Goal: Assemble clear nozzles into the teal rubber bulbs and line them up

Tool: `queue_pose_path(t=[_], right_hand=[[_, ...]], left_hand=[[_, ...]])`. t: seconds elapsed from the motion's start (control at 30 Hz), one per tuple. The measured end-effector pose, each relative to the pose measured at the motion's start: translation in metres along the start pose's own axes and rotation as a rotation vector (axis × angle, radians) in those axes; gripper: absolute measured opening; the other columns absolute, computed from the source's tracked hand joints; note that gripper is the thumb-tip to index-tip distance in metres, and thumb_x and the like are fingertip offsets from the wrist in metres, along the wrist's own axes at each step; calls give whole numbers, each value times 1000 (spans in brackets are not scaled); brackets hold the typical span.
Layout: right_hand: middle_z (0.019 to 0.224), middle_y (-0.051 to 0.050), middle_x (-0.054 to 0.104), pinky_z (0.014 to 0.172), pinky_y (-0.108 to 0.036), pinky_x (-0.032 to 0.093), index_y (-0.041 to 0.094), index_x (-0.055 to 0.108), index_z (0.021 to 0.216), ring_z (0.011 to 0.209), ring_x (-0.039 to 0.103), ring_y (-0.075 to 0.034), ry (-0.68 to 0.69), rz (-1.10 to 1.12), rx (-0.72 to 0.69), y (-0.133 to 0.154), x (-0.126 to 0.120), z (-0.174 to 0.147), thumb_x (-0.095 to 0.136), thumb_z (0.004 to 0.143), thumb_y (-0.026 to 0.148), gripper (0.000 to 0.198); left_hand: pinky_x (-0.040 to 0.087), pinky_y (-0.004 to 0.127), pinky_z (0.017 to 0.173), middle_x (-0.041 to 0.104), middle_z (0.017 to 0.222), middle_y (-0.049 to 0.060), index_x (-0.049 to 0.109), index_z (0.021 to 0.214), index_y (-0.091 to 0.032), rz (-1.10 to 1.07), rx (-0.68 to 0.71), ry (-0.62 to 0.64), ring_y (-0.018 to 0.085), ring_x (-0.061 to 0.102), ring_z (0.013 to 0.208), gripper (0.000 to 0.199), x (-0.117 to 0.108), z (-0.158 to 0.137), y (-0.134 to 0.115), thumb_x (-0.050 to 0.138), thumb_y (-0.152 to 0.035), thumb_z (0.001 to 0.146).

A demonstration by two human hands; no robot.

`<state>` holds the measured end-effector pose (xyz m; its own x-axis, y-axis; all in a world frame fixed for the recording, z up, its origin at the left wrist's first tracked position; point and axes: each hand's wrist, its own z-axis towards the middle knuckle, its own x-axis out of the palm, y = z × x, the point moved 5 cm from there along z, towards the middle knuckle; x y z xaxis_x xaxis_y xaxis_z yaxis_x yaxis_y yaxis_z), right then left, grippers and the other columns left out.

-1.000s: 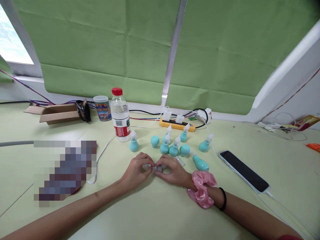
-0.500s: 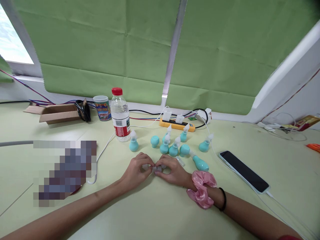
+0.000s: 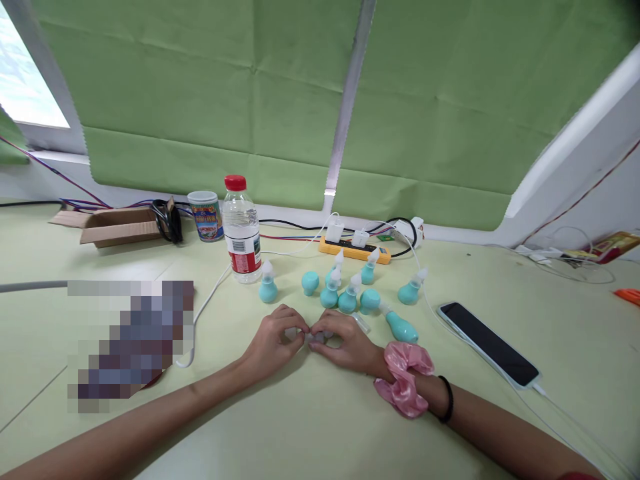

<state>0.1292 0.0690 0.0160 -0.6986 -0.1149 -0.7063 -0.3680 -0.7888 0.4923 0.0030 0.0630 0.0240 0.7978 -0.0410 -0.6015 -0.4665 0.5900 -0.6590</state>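
Just below the middle of the frame, a small translucent piece [image 3: 317, 338] is pinched by the fingers of the left hand [image 3: 275, 339] and the right hand [image 3: 343, 341], its outline partly hidden. Higher up, turquoise bulbs [image 3: 347, 304] are grouped on the bench [image 3: 280, 433], several topped with translucent nozzles [image 3: 355, 283]. At the right, a phone [image 3: 490, 343] is laid flat; left of centre, a red-capped bottle [image 3: 242, 243] is stood upright.

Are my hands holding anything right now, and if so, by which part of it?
A small translucent piece is pinched by the left hand and right hand. They cover too much of it to tell which part each grips.
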Motion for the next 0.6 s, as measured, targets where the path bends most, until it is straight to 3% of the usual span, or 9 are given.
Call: queue_pose_path(t=[0.6], right_hand=[[70, -2, 59, 62, -25, 41, 17, 57, 82, 68, 50, -14, -18, -8, -12, 0, 0, 0, 57, 71, 18, 11]], left_hand=[[42, 25, 64, 60, 69, 2, 62, 69, -17, 11, -41, 5, 15, 50, 72, 18, 1, -1, 4, 46, -8, 68]])
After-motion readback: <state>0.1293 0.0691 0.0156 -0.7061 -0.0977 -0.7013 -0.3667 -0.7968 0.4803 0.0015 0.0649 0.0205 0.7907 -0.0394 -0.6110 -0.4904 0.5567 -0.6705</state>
